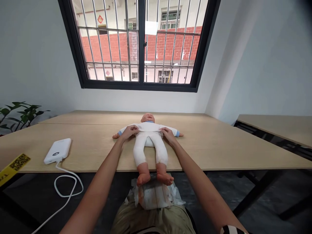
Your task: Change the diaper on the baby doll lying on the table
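A baby doll (pixel 159 149) lies face up on the table, head toward the window, feet reaching past the near edge. It has a white shirt (pixel 148 127) with blue cuffs and blue collar, and white-covered legs. At the shirt's hem on the left, my left hand (pixel 131 131) pinches the cloth. My right hand (pixel 168 133) grips the same hem on the right side, so the edge is stretched between both hands. Something white shows beneath the doll between its thighs. On my lap rests a crumpled, brown-stained diaper (pixel 156 196), below the doll's feet.
A white power bank (pixel 58 150) sits on the wooden table (pixel 214 146) at left, its white cable (pixel 69 196) hanging over the edge. A yellow tag (pixel 14 167) is at far left, near a plant (pixel 23 115). Another table (pixel 275 126) stands at right. A barred window (pixel 141 85) is ahead.
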A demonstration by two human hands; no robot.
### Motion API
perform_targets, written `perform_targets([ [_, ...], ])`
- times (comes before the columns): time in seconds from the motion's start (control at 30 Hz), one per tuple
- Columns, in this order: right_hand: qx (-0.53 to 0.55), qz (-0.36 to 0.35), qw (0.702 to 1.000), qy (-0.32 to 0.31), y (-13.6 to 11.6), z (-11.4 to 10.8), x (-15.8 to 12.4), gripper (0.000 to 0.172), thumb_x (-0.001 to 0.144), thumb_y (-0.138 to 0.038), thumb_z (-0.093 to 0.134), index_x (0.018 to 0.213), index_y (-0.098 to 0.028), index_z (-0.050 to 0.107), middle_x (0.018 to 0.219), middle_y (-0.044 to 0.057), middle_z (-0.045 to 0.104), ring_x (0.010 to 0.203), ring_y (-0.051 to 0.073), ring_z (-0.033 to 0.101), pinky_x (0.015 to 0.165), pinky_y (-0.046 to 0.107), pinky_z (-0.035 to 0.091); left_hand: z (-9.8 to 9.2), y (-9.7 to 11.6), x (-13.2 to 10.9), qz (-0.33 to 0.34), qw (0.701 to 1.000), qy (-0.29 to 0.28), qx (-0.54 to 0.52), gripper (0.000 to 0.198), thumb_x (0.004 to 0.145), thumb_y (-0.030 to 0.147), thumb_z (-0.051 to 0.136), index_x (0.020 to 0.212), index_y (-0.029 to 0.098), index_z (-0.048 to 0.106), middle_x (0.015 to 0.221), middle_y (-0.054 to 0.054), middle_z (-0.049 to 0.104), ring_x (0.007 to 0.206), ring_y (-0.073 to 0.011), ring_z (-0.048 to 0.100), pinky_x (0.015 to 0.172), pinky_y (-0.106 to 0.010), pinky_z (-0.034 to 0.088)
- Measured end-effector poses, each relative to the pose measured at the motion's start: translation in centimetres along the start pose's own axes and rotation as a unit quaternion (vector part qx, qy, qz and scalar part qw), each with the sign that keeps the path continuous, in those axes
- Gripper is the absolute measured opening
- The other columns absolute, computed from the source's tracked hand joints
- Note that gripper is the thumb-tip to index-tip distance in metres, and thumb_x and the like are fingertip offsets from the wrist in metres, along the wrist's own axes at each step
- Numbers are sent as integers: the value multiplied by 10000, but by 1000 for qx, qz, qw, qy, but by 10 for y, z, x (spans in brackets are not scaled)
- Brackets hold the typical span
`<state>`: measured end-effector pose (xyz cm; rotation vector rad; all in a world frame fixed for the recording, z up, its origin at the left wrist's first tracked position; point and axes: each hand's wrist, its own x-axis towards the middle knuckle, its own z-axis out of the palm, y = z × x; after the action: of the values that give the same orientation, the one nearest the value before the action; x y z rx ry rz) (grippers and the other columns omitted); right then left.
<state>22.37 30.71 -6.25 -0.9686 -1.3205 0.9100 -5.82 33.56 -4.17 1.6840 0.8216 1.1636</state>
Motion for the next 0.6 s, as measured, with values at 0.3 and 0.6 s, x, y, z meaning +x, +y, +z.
perform_targets([
  [0.3, -12, 54, 998, -9, 5, -7, 5, 265, 536, -244, 666, 787, -194, 598, 609, -39, 540, 566, 103, 450, 564, 239, 371, -8, -17, -2, -75, 996, 0, -54, 295, 518, 194, 739, 769, 156, 589, 698, 31, 569, 622, -105, 525, 619, -241, 399],
  [0.6, -8, 62, 998, 11, 10, -10, 7, 213, 590, -216, 605, 799, -178, 600, 634, -21, 562, 595, 112, 487, 593, 248, 401, -8, -21, 1, -86, 996, 20, -11, 279, 545, 198, 737, 737, 170, 537, 670, 34, 543, 575, -97, 500, 573, -237, 391],
])
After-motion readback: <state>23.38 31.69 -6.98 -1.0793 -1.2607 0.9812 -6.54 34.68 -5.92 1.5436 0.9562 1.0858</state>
